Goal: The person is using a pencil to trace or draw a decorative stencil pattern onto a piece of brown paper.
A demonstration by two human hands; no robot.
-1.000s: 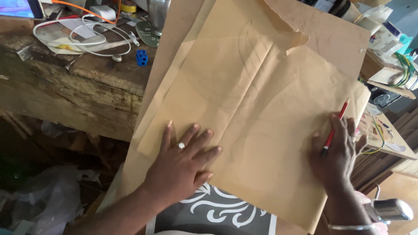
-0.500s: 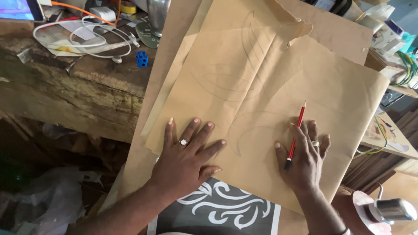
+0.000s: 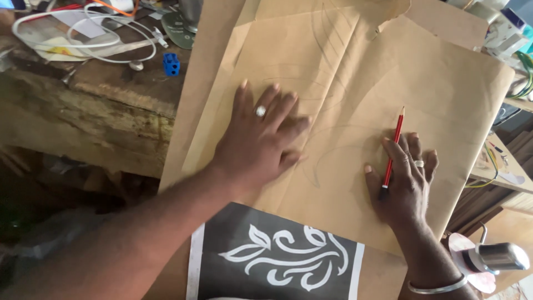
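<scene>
While the left hand (image 3: 258, 141) was spread flat, holding nothing, to pin the brown paper (image 3: 355, 105) on the worktop (image 3: 83, 105), a red pencil (image 3: 392, 153) was kept between the right hand's (image 3: 404, 183) nearly flat fingers, ready over faint curved lines.
</scene>
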